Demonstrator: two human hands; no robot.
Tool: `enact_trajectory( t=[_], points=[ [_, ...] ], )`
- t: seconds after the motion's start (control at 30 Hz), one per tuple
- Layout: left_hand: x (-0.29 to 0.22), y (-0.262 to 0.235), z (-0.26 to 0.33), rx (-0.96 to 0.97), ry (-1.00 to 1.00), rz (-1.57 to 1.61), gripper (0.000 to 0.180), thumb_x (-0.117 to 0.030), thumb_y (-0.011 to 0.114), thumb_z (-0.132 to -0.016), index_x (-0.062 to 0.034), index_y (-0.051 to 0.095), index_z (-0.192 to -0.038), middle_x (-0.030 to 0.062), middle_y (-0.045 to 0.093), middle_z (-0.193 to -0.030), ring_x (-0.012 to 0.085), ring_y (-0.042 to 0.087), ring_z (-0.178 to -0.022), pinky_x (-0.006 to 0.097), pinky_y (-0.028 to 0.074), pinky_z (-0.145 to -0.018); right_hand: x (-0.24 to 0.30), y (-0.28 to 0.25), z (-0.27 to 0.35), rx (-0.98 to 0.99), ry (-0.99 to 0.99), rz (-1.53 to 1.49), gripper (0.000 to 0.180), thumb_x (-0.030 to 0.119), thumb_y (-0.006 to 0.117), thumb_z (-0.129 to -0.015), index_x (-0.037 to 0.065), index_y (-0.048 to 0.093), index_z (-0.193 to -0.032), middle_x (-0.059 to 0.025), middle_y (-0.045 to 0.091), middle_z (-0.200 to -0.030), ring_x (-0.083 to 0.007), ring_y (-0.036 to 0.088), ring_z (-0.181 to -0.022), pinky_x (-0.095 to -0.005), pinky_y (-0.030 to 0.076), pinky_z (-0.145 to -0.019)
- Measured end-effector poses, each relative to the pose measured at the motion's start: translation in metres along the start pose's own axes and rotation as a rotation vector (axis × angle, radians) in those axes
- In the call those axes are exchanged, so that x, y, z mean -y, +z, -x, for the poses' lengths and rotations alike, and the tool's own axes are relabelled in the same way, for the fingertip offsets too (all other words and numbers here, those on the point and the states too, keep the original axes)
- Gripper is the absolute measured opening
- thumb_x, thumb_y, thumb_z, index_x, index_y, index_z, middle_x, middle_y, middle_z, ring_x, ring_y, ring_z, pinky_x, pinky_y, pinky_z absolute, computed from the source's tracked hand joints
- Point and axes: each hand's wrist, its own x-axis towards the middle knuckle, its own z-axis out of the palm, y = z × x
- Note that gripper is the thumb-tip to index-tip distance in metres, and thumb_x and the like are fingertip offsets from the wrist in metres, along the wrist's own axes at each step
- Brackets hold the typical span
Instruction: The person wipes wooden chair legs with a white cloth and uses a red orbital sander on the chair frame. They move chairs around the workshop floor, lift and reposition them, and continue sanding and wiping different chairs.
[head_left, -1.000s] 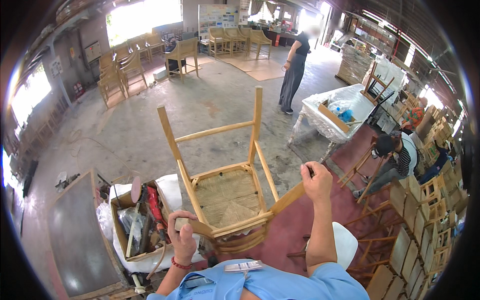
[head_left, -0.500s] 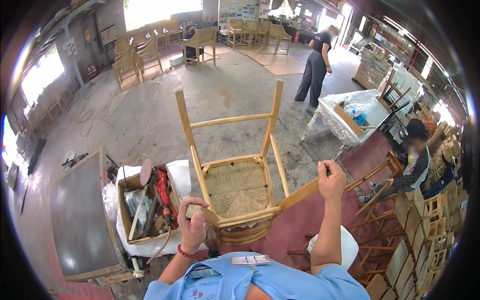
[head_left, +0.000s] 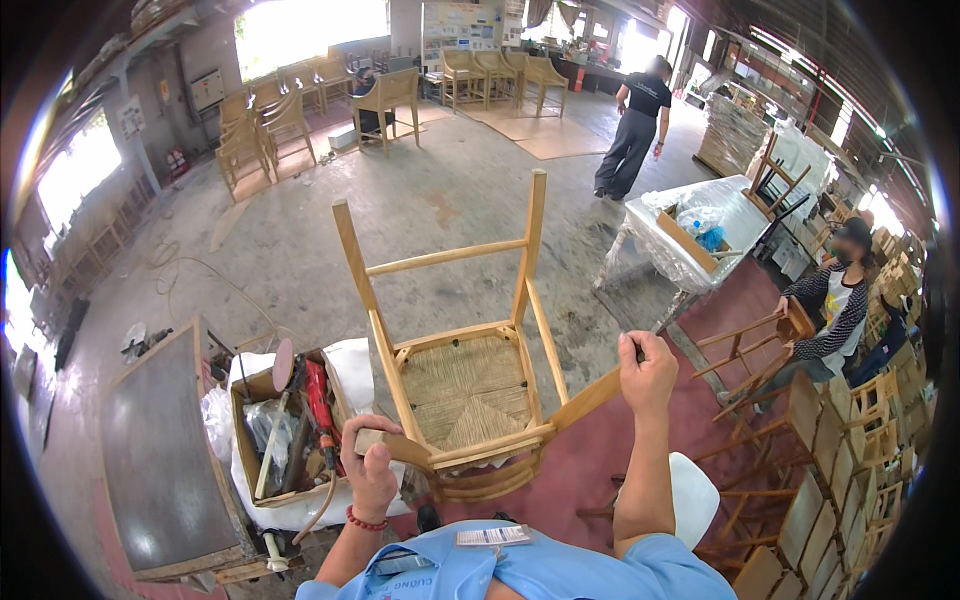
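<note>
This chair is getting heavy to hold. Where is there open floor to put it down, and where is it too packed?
Open: the grey concrete floor beyond the chair, and the red floor strip between chair and white stool. Crowded: the tool box by the left hand, and the stacked chair frames right of the right hand.

The left hand (head_left: 370, 462) covers the near end of one chair (head_left: 462, 385) leg. What the right hand (head_left: 648, 368) pinches is too small to tell. Tools in the box (head_left: 290, 430) overlap — kinds unclear. Far chairs (head_left: 500, 75) blur.
</note>
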Motion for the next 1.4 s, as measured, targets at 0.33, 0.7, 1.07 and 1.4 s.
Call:
enact_trajectory(
  t=[0.33,0.7,1.07,1.4],
  points=[
    [0.009,0.017,0.006,-0.144,0.081,-0.066,0.056,-0.056,0.047,-0.093,-0.0007,0.051,-0.098,0.0087,0.059,-0.083,0.0167,0.057,-0.075,0.030,0.047,-0.070,-0.019,-0.005,0.001,0.020,-0.124,-0.132,0.008,0.014,0.069,-0.083,0.008,0.065,-0.080,-0.0055,0.062,-0.072,-0.0246,0.058,-0.068,-0.0362,0.047,-0.060],
    [0.012,0.028,0.008,-0.223,0.092,-0.070,0.055,-0.055,0.046,-0.093,-0.0010,0.052,-0.098,0.0080,0.058,-0.080,0.0164,0.057,-0.074,0.030,0.046,-0.071,-0.027,-0.019,0.003,0.047,-0.186,-0.156,0.005,0.011,0.069,-0.082,0.008,0.065,-0.083,-0.0061,0.061,-0.072,-0.0267,0.057,-0.069,-0.0380,0.046,-0.063],
    [0.024,0.014,0.007,-0.170,-0.009,0.081,0.056,-0.051,0.035,-0.100,-0.0024,0.046,-0.124,0.0090,0.056,-0.100,0.0177,0.056,-0.089,0.032,0.044,-0.083,-0.033,-0.006,0.001,0.032,-0.141,-0.115,0.015,0.012,0.067,-0.085,0.007,0.069,-0.099,-0.0082,0.063,-0.074,-0.0246,0.058,-0.067,-0.0357,0.047,-0.061],
    [0.039,-0.114,-0.006,-0.155,-0.363,0.218,0.062,-0.049,0.054,-0.096,0.0000,0.045,-0.133,0.0112,0.057,-0.121,0.0207,0.060,-0.100,0.033,0.049,-0.084,-0.013,0.013,0.001,-0.049,0.045,0.036,0.028,0.017,0.067,-0.087,0.006,0.067,-0.113,-0.0089,0.062,-0.070,-0.0185,0.057,-0.059,-0.0301,0.045,-0.057]
  ],
)
